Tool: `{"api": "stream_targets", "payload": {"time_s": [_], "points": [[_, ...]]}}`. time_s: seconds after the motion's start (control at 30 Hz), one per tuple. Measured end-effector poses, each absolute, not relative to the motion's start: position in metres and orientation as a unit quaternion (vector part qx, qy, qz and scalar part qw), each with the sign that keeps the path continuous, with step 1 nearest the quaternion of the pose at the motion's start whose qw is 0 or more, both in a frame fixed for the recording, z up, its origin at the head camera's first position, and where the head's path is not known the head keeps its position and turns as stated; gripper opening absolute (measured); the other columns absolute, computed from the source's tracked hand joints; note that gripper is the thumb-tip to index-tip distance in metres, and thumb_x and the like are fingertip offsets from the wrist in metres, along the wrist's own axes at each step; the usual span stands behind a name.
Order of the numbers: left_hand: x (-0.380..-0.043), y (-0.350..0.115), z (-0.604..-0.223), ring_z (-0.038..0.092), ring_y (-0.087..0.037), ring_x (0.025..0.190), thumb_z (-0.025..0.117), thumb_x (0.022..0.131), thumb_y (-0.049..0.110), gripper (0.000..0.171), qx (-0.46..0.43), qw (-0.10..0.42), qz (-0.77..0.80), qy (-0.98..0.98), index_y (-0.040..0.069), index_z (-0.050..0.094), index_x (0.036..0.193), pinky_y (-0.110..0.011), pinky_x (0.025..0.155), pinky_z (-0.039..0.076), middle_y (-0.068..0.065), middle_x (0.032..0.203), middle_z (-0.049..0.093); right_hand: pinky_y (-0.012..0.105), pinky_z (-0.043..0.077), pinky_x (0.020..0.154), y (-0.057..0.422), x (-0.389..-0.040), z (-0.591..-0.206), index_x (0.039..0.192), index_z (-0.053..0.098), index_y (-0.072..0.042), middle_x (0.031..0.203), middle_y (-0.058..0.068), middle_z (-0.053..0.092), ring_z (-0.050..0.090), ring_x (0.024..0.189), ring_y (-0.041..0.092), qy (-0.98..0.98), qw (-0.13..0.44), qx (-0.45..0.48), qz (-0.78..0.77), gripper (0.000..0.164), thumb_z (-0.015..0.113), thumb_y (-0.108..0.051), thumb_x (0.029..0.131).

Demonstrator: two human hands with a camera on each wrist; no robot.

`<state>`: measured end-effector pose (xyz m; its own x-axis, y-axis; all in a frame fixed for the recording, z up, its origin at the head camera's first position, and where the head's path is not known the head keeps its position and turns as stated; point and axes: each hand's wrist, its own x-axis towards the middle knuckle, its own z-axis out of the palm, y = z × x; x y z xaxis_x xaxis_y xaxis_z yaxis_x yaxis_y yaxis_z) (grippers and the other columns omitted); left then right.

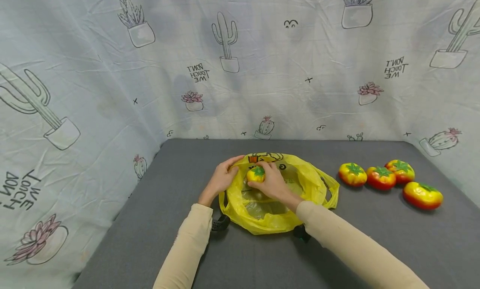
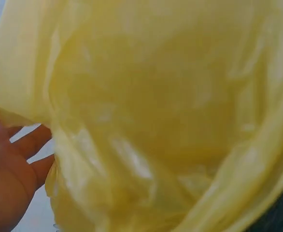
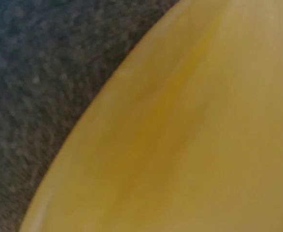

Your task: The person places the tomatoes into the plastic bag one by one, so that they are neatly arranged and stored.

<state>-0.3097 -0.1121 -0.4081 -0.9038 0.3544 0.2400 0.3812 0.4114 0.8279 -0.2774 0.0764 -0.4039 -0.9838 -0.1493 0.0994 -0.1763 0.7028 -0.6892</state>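
Observation:
A yellow plastic bag (image 1: 258,228) lies on the table with its mouth spread wide. My left hand (image 1: 221,178) holds the bag's left rim; in the left wrist view, fingers of that hand (image 2: 8,176) go behind the yellow film (image 2: 141,96). Over the bag's mouth, my right hand (image 1: 275,182) grips a yellow-and-red toy tomato (image 1: 253,176) with a green leafy top, thumb and fingers on its sides. Only the bag's side (image 3: 190,145) and dark cloth show in the right wrist view, so the right hand is hidden there.
Several more toy tomatoes (image 1: 381,178) sit on the grey table (image 1: 180,164) to the right of the bag. One bag handle (image 1: 330,184) loops out at the right. A white curtain (image 1: 165,84) printed with cacti hangs behind and beside the table.

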Motion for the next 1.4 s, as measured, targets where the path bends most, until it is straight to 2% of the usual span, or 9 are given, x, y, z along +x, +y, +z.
{"api": "stream_targets", "payload": {"time_s": [0.13,0.23,0.43,0.73,1.07,1.4], "points": [[-0.311,-0.113,-0.410,0.035,-0.027,0.134,0.051,0.098,0.005,0.046,-0.243,0.013,-0.464,-0.852,0.013,0.045,0.144,-0.048,0.104,0.031,-0.007,0.147,0.040,0.052,0.040,0.094,0.078,-0.281,-0.406,0.139,0.043,-0.007,0.134,0.023,0.038,0.046,0.115,0.038,-0.923,0.014,0.073,0.377,0.068,0.074,-0.032,0.084],[-0.312,-0.113,-0.413,0.031,-0.028,0.136,0.052,0.098,0.004,0.047,-0.279,0.034,-0.450,-0.848,0.009,0.044,0.144,-0.049,0.106,0.027,-0.007,0.149,0.037,0.053,0.039,0.094,0.078,-0.282,-0.407,0.141,0.042,-0.006,0.135,0.024,0.037,0.045,0.117,0.040,-0.922,0.013,0.060,0.382,0.070,0.073,-0.034,0.085],[-0.313,-0.112,-0.416,0.035,-0.029,0.133,0.054,0.095,-0.001,0.044,-0.316,0.093,-0.440,-0.835,0.001,0.048,0.139,-0.048,0.106,0.029,-0.012,0.145,0.042,0.054,0.038,0.096,0.078,-0.285,-0.408,0.142,0.041,-0.005,0.138,0.025,0.035,0.043,0.121,0.041,-0.918,0.016,0.039,0.393,0.072,0.072,-0.037,0.085],[-0.314,-0.110,-0.419,0.038,-0.030,0.131,0.055,0.093,-0.006,0.042,-0.339,0.118,-0.430,-0.829,-0.002,0.051,0.135,-0.049,0.104,0.031,-0.014,0.143,0.044,0.048,0.044,0.089,0.076,-0.289,-0.411,0.139,0.041,-0.004,0.129,0.024,0.040,0.051,0.108,0.036,-0.911,0.024,0.036,0.410,0.072,0.074,-0.036,0.084],[-0.317,-0.112,-0.420,0.038,-0.032,0.131,0.053,0.096,-0.001,0.040,-0.332,0.098,-0.413,-0.842,-0.002,0.051,0.136,-0.047,0.104,0.032,-0.016,0.142,0.043,0.049,0.043,0.092,0.076,-0.291,-0.412,0.139,0.041,-0.006,0.128,0.023,0.040,0.050,0.110,0.036,-0.906,0.021,0.038,0.420,0.070,0.076,-0.029,0.083],[-0.318,-0.115,-0.423,0.042,-0.031,0.128,0.053,0.097,0.004,0.039,-0.318,0.094,-0.401,-0.854,0.003,0.052,0.136,-0.047,0.103,0.033,-0.015,0.138,0.048,0.047,0.044,0.090,0.078,-0.292,-0.413,0.137,0.043,-0.004,0.124,0.022,0.044,0.050,0.107,0.034,-0.900,0.032,0.035,0.434,0.067,0.076,-0.026,0.083]]}}
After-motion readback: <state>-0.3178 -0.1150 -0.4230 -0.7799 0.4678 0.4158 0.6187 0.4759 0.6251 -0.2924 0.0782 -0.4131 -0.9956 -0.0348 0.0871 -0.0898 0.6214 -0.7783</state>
